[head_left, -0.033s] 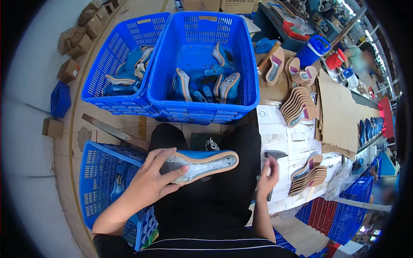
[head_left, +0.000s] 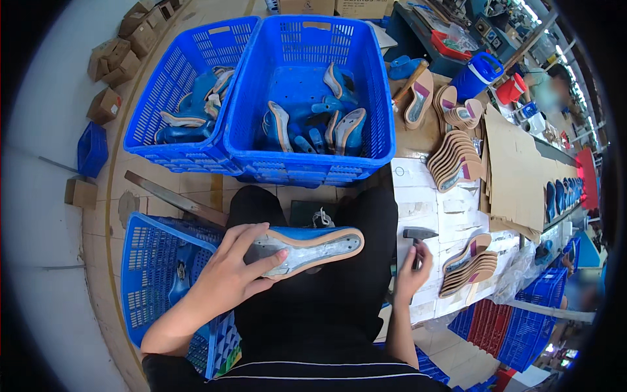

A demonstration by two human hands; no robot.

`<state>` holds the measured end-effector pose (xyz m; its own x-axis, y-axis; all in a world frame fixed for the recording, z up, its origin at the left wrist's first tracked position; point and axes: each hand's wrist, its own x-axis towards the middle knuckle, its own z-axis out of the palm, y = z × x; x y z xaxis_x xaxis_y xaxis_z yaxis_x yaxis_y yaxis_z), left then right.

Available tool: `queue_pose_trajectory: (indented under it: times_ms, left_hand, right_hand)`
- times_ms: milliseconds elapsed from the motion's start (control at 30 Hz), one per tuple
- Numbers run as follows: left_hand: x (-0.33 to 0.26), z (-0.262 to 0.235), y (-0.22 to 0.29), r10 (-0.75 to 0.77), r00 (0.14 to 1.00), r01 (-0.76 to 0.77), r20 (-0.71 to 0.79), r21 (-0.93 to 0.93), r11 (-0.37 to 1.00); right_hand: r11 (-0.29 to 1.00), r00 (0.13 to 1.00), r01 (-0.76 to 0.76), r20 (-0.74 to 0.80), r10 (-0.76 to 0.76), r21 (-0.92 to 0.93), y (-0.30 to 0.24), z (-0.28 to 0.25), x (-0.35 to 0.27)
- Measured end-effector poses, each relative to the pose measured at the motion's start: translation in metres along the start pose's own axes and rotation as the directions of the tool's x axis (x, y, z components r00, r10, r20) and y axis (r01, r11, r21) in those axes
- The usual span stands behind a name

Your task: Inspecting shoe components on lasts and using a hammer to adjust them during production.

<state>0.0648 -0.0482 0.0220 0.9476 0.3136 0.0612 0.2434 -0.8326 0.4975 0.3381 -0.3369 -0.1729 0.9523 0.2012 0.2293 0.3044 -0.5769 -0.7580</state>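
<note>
Across my lap lies a blue shoe last (head_left: 307, 232) with its underside turned up. A tan-edged insole (head_left: 307, 252) with a grey metallic middle covers that underside. My left hand (head_left: 245, 261) grips its wide end, the thumb pressed on the insole and the fingers round the far edge. At the table's near edge, my right hand (head_left: 413, 269) closes round the handle of a hammer (head_left: 420, 233). The hammer's dark head points away from me over the white table covering (head_left: 411, 202).
Two blue crates (head_left: 307, 157) (head_left: 183, 160) ahead hold blue lasts. A third blue basket (head_left: 140, 287) stands left of my legs. Stacks of insoles (head_left: 454, 163) (head_left: 470, 271) lie on the table at right, beside cardboard sheets (head_left: 513, 170). A wooden-handled tool (head_left: 411, 81) rests farther back.
My right hand has moved slightly up and right, from beside the hammer to closing round its handle. The left hand and the last stay almost where they were.
</note>
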Motion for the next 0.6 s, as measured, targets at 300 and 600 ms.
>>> queue_pose_trajectory:
  times_ms: [300, 600]
  left_hand:
    - [0.001, -0.002, 0.001, 0.011, 0.999, -0.014, 0.043, 0.059, 0.998]
    - [-0.011, 0.004, -0.008, 0.029, 0.999, -0.029, -0.031, -0.005, 1.0]
  right_hand:
    - [0.794, 0.95, 0.255, 0.294, -0.101, -0.552, 0.083, -0.024, 0.006]
    - [0.475, 0.529, -0.829, 0.687, 0.498, 0.294, -0.002, -0.049, 0.0]
